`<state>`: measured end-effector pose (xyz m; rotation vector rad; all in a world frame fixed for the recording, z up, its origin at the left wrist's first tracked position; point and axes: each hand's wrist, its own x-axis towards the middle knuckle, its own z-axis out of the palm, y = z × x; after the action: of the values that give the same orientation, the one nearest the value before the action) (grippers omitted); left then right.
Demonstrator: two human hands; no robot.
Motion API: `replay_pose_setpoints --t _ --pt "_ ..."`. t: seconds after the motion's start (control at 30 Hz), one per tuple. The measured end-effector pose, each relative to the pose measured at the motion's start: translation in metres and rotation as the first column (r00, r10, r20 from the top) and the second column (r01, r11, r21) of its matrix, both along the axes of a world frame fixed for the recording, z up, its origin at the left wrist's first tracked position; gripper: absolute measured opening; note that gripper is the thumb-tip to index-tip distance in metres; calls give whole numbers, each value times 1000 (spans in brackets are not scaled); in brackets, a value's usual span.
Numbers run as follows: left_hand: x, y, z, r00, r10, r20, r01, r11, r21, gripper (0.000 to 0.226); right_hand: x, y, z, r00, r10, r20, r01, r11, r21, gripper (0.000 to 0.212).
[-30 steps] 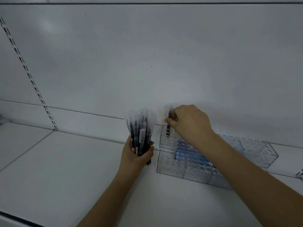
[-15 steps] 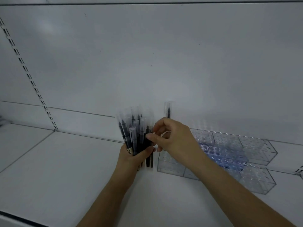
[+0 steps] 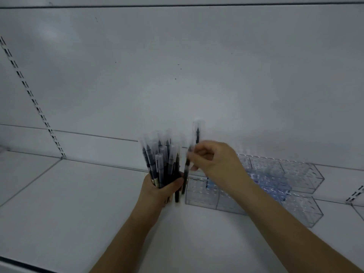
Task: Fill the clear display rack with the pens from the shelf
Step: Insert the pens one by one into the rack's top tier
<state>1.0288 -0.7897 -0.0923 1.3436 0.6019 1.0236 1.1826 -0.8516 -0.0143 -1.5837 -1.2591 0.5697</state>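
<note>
My left hand (image 3: 160, 189) grips an upright bundle of pens (image 3: 162, 160) with dark barrels and clear caps, just left of the clear display rack (image 3: 301, 179). My right hand (image 3: 214, 161) pinches a single pen (image 3: 187, 170), blurred, held nearly upright between the bundle and the rack. One pen (image 3: 197, 133) stands upright in the rack's back left corner, behind my right hand. The two-tier rack sits on the white shelf (image 3: 69, 203); my right forearm covers part of its front row.
The white back panel (image 3: 177, 66) rises right behind the rack. A slotted upright (image 3: 33, 99) runs down the left side of the panel, and another slotted bracket (image 3: 355, 194) shows at the far right. The shelf's front edge (image 3: 23, 266) lies at lower left.
My right hand left one pen standing in the rack's back corner, moved left to the bundle, and now draws a single pen away from it. My left hand stayed nearly still.
</note>
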Motion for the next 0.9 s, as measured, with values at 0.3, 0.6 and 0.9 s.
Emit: replay_pose_setpoints --t 0.3,0.6,0.9 --pt "1 6 -5 989 145 -11 -146 987 -74 11 33 -1 33 962 -248 118 199 926 320 19" --pt "4 2 -5 987 149 -67 -152 987 -51 15 38 14 21 880 -198 432 116 971 208 19" --pt "5 -3 -1 991 76 -107 -71 997 43 43 27 29 17 729 -165 665 114 986 119 25"
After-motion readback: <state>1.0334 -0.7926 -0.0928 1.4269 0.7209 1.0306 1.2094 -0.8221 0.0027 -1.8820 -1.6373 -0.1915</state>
